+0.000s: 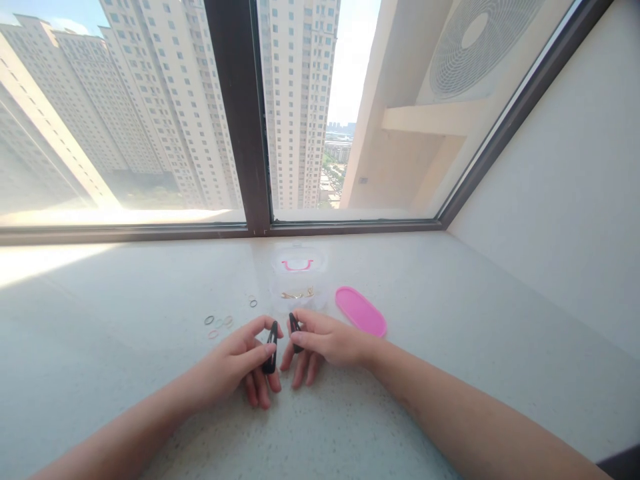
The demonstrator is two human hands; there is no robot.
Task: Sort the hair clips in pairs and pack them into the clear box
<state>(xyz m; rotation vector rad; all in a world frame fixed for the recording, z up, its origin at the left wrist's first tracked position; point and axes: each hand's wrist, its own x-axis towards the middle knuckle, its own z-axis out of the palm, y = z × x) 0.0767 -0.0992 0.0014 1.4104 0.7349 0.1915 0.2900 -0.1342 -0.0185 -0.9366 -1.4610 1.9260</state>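
Note:
My left hand [240,363] pinches a black snap hair clip [271,347] between thumb and forefinger, held upright over the pale stone sill. My right hand [320,343] pinches a second black hair clip [295,331] the same way. The two clips stand a few centimetres apart, just in front of a clear plastic box [299,279] with a pink handle and some gold clips inside. The other fingers of both hands rest on the sill.
A pink oval lid [361,311] lies to the right of the box. Several small elastic hair bands [219,323] are scattered to the left. A dark window frame [240,113] and a white wall [565,200] bound the sill [450,373].

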